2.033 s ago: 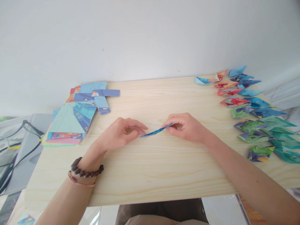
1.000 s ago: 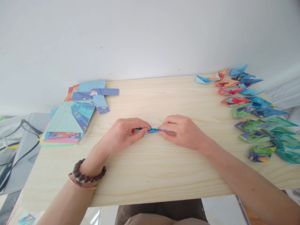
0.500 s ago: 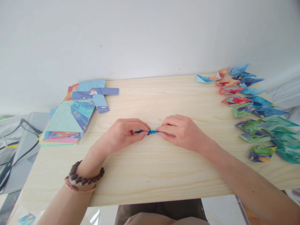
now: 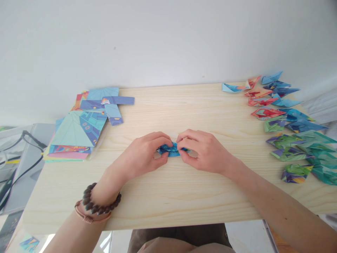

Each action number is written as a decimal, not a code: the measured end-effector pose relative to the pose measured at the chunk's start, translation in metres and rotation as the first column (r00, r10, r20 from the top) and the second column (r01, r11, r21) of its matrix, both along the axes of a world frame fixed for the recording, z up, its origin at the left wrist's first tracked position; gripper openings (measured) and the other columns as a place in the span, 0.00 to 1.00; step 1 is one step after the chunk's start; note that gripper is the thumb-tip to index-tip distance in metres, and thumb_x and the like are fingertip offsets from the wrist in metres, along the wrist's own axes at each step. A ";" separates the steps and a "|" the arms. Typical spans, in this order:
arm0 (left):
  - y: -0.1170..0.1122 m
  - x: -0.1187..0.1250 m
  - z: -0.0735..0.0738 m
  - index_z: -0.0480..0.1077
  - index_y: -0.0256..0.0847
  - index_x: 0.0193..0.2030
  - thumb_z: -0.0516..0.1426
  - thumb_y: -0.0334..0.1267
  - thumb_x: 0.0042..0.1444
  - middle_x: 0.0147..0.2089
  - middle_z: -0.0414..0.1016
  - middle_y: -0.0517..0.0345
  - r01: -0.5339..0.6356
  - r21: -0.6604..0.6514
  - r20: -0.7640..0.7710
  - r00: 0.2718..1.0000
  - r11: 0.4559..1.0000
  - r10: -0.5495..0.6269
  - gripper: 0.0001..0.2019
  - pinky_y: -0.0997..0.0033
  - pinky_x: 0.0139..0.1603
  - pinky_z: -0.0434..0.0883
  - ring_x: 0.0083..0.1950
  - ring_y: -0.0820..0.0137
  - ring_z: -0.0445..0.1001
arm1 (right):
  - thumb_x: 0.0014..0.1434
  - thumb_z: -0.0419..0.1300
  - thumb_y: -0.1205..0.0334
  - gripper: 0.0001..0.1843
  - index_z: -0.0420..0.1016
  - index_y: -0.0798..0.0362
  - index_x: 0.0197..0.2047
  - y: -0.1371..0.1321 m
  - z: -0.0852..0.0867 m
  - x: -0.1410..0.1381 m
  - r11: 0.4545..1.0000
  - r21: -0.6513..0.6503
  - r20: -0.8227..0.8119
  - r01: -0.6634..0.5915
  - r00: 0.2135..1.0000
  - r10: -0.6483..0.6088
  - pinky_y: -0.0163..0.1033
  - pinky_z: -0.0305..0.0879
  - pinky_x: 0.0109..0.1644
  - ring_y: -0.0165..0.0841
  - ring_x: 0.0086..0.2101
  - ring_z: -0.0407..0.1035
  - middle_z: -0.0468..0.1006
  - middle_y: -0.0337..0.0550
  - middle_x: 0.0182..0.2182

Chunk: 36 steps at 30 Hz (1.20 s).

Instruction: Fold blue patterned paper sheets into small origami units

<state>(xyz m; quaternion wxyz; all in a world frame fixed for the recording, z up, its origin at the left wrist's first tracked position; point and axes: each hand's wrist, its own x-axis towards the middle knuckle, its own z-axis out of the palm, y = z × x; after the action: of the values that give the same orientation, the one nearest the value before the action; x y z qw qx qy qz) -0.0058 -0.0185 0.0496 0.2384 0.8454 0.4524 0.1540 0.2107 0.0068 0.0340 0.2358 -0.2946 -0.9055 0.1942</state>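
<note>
A small blue folded paper piece (image 4: 171, 149) lies between my two hands at the middle of the pale wooden table (image 4: 168, 196). My left hand (image 4: 143, 154), with a bead bracelet at the wrist, pinches its left end with thumb and fingers. My right hand (image 4: 201, 149) pinches its right end the same way. The fingertips of both hands nearly meet over the paper, which bulges open between them. Most of the piece is hidden by the fingers.
A stack of patterned paper sheets (image 4: 79, 131) lies at the table's left, with a blue cross-shaped piece (image 4: 110, 105) behind it. Several folded paper figures (image 4: 286, 123) in blue, red and green spread along the right edge. Cables (image 4: 15, 165) lie left of the table.
The blue strip was held stretched out by my right hand; my left hand took its other end. Both hands have since closed in together, and the paper has bunched up wider between them.
</note>
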 end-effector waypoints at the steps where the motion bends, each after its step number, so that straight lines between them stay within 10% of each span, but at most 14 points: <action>1: -0.001 0.001 0.000 0.70 0.41 0.44 0.54 0.30 0.53 0.47 0.72 0.56 -0.011 0.003 -0.014 1.000 1.000 0.011 0.11 0.73 0.37 0.70 0.40 0.70 0.72 | 0.57 0.54 0.68 0.07 0.73 0.52 0.36 0.000 0.000 0.000 1.000 0.004 0.023 0.023 0.999 -0.023 0.38 0.63 0.41 0.31 0.35 0.69 0.74 0.42 0.41; 11: -0.004 0.019 -0.004 0.71 0.38 0.36 0.54 0.31 0.55 0.42 0.72 0.55 -0.192 0.043 -0.077 0.978 0.980 0.195 0.05 0.68 0.41 0.71 0.38 0.68 0.72 | 0.59 0.54 0.67 0.08 0.74 0.53 0.39 -0.014 0.002 -0.015 0.964 0.137 0.214 0.228 0.943 -0.254 0.43 0.58 0.43 0.36 0.39 0.68 0.75 0.44 0.41; 26: -0.001 0.020 -0.003 0.72 0.40 0.33 0.54 0.31 0.55 0.41 0.75 0.57 -0.208 0.054 -0.083 0.974 0.977 0.212 0.06 0.67 0.42 0.70 0.42 0.66 0.73 | 0.62 0.55 0.67 0.10 0.77 0.53 0.33 -0.011 0.002 -0.019 0.969 0.170 0.188 0.180 0.959 -0.211 0.43 0.55 0.41 0.36 0.40 0.65 0.78 0.41 0.38; 36: 0.008 0.000 -0.004 0.73 0.41 0.43 0.55 0.38 0.55 0.41 0.75 0.56 -0.136 -0.150 0.152 0.975 0.979 0.159 0.10 0.76 0.29 0.68 0.34 0.73 0.72 | 0.58 0.55 0.68 0.07 0.74 0.53 0.37 0.001 -0.006 -0.009 0.966 -0.200 -0.076 0.165 0.980 -0.183 0.39 0.65 0.45 0.32 0.39 0.70 0.76 0.42 0.38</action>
<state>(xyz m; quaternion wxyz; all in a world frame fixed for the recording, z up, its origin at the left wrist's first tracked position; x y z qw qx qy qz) -0.0057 -0.0102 0.0459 0.3207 0.7752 0.5028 0.2083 0.2012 0.0073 0.0280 0.2644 -0.3852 -0.8409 0.2731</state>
